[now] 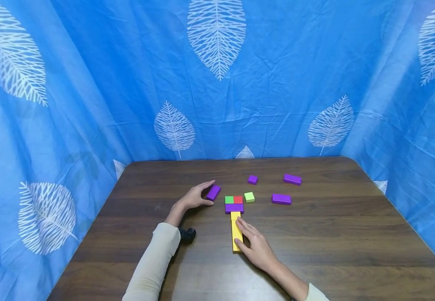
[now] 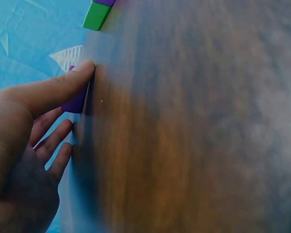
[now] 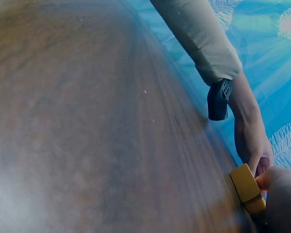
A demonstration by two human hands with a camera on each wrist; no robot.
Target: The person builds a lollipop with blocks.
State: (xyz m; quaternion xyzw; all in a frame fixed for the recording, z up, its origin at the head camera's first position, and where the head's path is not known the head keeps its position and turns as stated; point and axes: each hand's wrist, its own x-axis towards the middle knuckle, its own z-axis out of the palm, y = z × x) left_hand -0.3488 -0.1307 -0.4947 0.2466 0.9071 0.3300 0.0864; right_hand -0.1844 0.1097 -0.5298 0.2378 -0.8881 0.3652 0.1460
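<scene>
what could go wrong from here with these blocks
The right-hand grip touches the yellow blocks; a nudge might push them into the purple block at their far end and disturb the arrangement.

The left-hand grip is around an angled purple block; moved rightward, it might bump the green block.

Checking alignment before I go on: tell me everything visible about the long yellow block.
The long yellow block is a plain, smooth-looking bar; wood or plastic, I cannot tell. It lies flat on the table, running lengthwise away from the camera, its far end against a short yellow block. The right hand rests along its right side, thumb over its top, hiding part.
</scene>
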